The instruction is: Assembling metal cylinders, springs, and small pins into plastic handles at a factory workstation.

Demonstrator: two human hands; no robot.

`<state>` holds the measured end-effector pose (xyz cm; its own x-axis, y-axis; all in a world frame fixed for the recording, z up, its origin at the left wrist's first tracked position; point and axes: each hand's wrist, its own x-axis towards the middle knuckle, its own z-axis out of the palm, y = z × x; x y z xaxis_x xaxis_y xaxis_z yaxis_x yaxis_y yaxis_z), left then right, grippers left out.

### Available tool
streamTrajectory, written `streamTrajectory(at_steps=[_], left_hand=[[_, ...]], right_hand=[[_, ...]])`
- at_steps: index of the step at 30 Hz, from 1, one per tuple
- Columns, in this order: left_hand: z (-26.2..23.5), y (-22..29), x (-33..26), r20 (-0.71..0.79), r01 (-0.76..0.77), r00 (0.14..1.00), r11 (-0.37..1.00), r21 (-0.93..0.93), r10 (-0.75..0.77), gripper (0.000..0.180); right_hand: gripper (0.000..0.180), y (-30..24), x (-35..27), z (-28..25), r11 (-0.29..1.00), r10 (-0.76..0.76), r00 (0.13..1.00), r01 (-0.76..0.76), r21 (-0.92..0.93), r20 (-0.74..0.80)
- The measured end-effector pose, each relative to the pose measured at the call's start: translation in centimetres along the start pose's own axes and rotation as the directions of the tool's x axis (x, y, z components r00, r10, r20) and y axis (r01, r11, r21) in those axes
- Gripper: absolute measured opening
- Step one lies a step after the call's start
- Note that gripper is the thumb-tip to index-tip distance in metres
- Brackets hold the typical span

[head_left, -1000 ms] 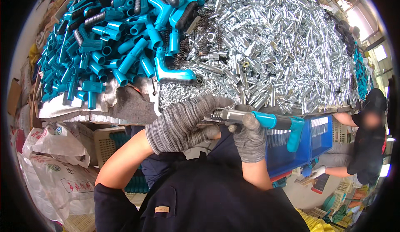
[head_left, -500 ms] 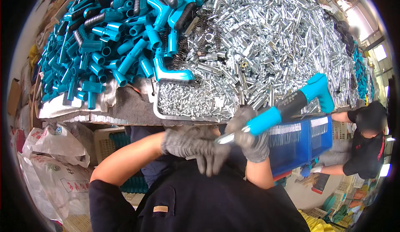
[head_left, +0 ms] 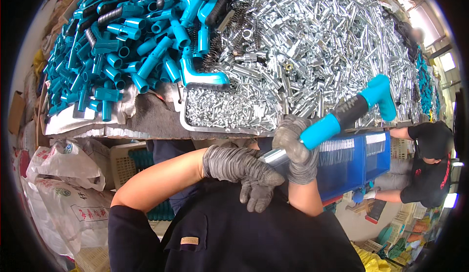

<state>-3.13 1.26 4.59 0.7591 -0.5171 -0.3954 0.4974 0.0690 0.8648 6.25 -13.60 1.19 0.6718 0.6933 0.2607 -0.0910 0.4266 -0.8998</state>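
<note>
Below the bench edge, close to the chest, right hand (head_left: 295, 150) grips a teal tool handle (head_left: 342, 118) w/ black grip, its metal end toward the left hand (head_left: 244, 172), whose fingers curl loosely by that end. Looks like mid-assembly; next prob needs seating the metal part straight. Teal handles pile (head_left: 127, 52) & metal parts heap (head_left: 317, 42) lie above.
</note>
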Motion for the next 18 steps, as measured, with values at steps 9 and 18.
streamTrajectory(at_steps=[9,18], left_hand=[[0.1,0.2,1.6,-0.428,0.16,0.88,0.722,0.673,0.204,0.03],[0.0,-0.2,3.1,-0.461,0.369,0.694,0.277,0.887,0.553,0.018]], right_hand=[[0.026,1.8,-0.9,-1.2,0.95,0.01,0.918,-0.133,-0.283,-0.396],[0.025,1.7,-1.0,0.4,0.964,0.074,0.802,-0.211,-0.165,-0.592]])
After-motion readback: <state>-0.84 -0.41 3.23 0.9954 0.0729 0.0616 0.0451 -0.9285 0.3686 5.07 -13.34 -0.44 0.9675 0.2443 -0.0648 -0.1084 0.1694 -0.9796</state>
